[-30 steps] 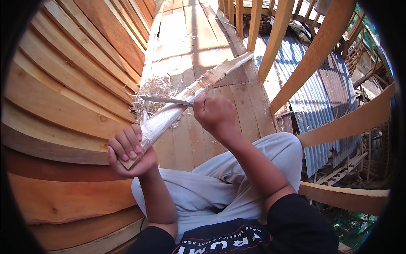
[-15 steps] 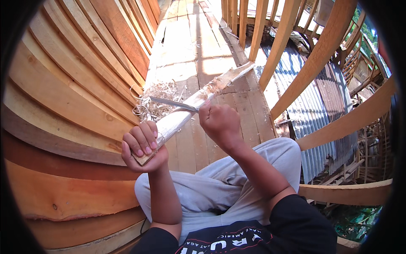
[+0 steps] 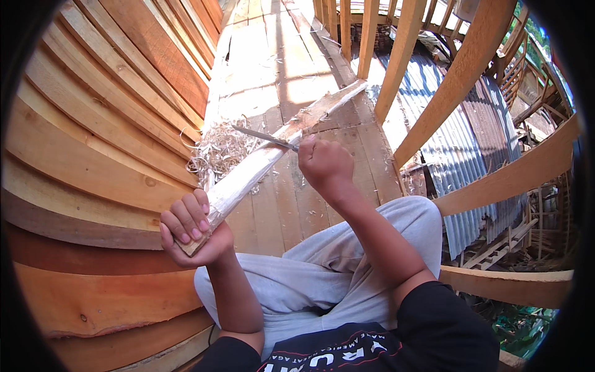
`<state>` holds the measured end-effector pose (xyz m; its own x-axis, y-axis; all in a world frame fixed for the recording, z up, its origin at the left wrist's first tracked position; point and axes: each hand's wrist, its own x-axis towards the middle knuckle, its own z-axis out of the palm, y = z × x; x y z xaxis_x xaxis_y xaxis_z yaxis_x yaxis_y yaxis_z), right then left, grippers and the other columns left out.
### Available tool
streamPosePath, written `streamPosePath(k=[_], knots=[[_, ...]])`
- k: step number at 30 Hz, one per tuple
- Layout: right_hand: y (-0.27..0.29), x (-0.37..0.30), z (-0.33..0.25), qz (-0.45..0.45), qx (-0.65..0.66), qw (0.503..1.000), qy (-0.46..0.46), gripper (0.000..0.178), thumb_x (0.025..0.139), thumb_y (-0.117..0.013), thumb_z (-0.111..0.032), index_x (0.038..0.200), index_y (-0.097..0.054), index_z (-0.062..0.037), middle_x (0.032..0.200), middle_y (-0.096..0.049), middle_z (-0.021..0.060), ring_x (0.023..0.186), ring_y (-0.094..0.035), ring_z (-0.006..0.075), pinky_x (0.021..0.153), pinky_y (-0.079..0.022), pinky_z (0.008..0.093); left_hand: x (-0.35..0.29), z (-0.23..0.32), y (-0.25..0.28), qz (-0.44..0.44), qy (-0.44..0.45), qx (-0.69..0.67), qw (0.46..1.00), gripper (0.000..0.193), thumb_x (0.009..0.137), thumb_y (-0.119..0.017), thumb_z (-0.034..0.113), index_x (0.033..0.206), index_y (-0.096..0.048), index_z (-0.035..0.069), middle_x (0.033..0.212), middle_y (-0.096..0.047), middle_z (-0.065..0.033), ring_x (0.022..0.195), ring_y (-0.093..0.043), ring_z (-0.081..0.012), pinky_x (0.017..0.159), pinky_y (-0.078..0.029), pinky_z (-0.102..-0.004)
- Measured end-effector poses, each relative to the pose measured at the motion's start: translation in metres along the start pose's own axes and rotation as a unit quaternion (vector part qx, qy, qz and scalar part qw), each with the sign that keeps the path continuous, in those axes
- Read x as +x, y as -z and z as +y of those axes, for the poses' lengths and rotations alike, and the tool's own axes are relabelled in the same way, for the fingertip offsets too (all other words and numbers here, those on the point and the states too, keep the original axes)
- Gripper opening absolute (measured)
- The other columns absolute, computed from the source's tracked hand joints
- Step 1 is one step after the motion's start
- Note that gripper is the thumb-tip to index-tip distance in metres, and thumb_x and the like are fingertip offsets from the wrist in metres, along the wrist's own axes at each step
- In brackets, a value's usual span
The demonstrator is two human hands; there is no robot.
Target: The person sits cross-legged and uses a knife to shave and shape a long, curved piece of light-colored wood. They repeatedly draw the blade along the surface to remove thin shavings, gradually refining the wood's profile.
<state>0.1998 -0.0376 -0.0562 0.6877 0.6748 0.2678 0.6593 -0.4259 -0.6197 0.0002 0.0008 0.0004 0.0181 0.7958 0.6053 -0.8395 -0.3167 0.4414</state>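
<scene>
Two separate grips: left hand (image 3: 189, 223), eight o'clock, clamping near end of wooden piece (image 3: 251, 177), seemingly steadying it; right hand (image 3: 325, 162), two o'clock, clenching knife (image 3: 266, 138), blade crossing wooden piece, running toward one o'clock.

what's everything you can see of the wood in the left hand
The long piece of wood is pale and shaved along its nearer part, browner and rougher farther out. The left hand grips its flat near end; it slants away rightward over the plank floor. A blade jutting from the right hand crosses it; whether it bites in is unclear.
</scene>
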Motion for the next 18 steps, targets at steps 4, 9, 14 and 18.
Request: streamPosePath(k=[4, 9, 14, 18], knots=[[0.020, -0.030, -0.038, -0.077, -0.019, 0.996, 0.043, 0.054, 0.094, -0.039, -0.032, 0.062, -0.067, 0.0005, 0.060, -0.061, 0.0240, 0.059, -0.062, 0.0433, 0.063, -0.051, 0.0534, 0.000, 0.000, 0.009, 0.011, -0.002, -0.013, 1.000, 0.033, 0.093, -0.041, 0.024, 0.062, -0.030, 0.021, 0.055, -0.031, 0.0059, 0.053, -0.031, -0.0076, 0.064, -0.032, -0.0248], [-0.003, 0.005, 0.007, 0.017, -0.016, 1.000, 0.020, 0.053, 0.093, -0.040, -0.031, 0.059, -0.065, -0.0005, 0.056, -0.059, 0.0219, 0.053, -0.062, 0.0401, 0.053, -0.050, 0.0511, 0.000, -0.004, -0.001, 0.042, -0.010, 0.001, 0.999, 0.035, 0.095, -0.038, 0.026, 0.062, -0.030, 0.020, 0.052, -0.030, 0.0058, 0.050, -0.030, -0.0076, 0.061, -0.032, -0.0254], [0.013, -0.029, -0.032, -0.038, -0.026, 0.995, 0.085, 0.052, 0.092, -0.040, -0.030, 0.058, -0.064, 0.0007, 0.054, -0.058, 0.0220, 0.052, -0.061, 0.0392, 0.051, -0.049, 0.0504, -0.002, -0.001, 0.009, 0.002, -0.004, -0.003, 1.000, 0.032, 0.092, -0.042, 0.024, 0.062, -0.030, 0.021, 0.055, -0.032, 0.0060, 0.053, -0.032, -0.0072, 0.063, -0.032, -0.0242], [-0.003, 0.007, 0.007, 0.031, 0.018, 0.998, 0.044, 0.053, 0.093, -0.039, -0.031, 0.058, -0.065, -0.0005, 0.054, -0.059, 0.0209, 0.052, -0.061, 0.0407, 0.052, -0.051, 0.0502, -0.001, -0.002, -0.001, 0.004, -0.004, -0.003, 1.000, 0.033, 0.093, -0.042, 0.024, 0.062, -0.030, 0.021, 0.054, -0.032, 0.0061, 0.053, -0.032, -0.0071, 0.063, -0.032, -0.0241]])
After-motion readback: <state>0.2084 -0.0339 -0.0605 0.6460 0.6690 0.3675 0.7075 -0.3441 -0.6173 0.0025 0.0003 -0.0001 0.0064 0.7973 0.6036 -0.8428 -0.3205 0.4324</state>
